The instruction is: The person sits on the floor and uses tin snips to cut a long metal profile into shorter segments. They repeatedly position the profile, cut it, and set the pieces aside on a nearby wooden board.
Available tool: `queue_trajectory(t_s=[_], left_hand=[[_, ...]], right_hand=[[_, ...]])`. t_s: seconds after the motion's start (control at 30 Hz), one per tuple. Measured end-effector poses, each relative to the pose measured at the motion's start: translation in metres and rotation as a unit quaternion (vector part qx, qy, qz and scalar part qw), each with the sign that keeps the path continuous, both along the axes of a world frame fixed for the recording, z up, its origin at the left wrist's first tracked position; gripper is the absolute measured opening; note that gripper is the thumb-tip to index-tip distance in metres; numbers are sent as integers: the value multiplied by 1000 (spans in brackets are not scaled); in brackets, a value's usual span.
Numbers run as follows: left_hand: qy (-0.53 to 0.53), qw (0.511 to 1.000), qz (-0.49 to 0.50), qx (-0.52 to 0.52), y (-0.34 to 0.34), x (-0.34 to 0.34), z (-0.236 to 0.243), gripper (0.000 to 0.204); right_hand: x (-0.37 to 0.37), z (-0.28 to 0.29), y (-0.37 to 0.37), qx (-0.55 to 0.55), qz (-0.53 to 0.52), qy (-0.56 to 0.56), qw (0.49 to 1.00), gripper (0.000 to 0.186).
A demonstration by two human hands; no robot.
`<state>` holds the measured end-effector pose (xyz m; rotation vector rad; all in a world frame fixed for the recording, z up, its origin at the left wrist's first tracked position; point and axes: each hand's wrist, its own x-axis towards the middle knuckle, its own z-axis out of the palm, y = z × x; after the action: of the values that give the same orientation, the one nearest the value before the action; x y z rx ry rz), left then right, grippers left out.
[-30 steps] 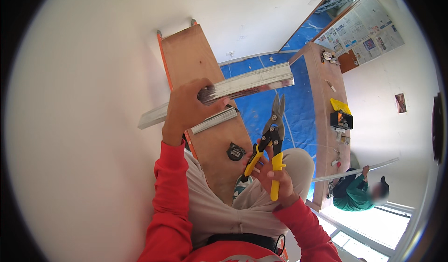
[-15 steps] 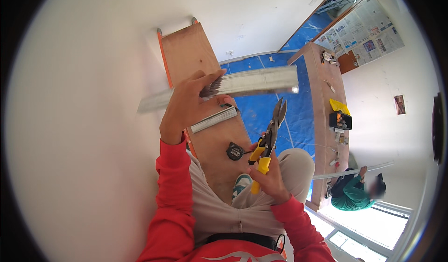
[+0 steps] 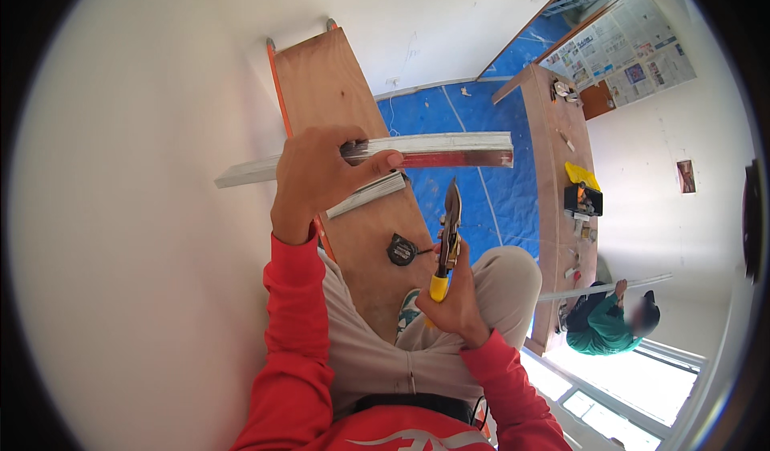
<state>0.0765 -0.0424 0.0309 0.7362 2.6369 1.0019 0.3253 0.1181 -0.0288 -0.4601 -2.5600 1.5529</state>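
My left hand (image 3: 317, 170) is closed around a long silvery metal channel (image 3: 461, 144), its thumb along the near side. The channel lies crosswise in front of me, and its right part has a reddish sheen. In my right hand (image 3: 461, 306) I grip tin snips (image 3: 451, 214) with yellow handles, blades pointing up and away from me. The blades are just below the channel, apart from it. Beneath my left hand a shorter metal channel (image 3: 369, 196) rests on the wooden plank (image 3: 345, 250). A black tape measure (image 3: 401, 249) lies on the plank nearer to me.
A blue sheet (image 3: 497, 202) covers the floor. To the right stands a long wooden bench (image 3: 553, 234) with a black tool box (image 3: 583, 201) and small tools. Beyond it a person in green (image 3: 609, 323) holds a long metal strip. A white wall (image 3: 144, 210) is close on my left.
The channel in my left hand has rolled, showing a narrower side. My right hand has turned the snips, their blades now nearly upright and lower, with the handles closer together.
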Motion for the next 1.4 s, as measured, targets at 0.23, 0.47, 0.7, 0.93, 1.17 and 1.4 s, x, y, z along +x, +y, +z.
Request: queue_trajectory(t_s=[0.23,0.47,0.7,0.93,1.17,1.4], left_hand=[[35,999,28,-20,-5,3,6,64],[35,999,30,-22,-9,5,7,67],[35,999,35,-15,-9,7,5,71],[19,999,28,-33,-7,7,4,69],[-13,1000,-12,4,15,11,-9,69],[5,999,-31,14,18,12,-8,69]], right_hand=[[-3,7,5,-27,-22,-35,999,84],[-4,4,9,22,-9,7,1000,83],[-3,3,11,27,-9,1,1000,84],[0,3,12,12,-12,-17,1000,84],[11,6,5,-1,-44,-37,998,91],[21,-3,-3,-42,-86,30,995,97]])
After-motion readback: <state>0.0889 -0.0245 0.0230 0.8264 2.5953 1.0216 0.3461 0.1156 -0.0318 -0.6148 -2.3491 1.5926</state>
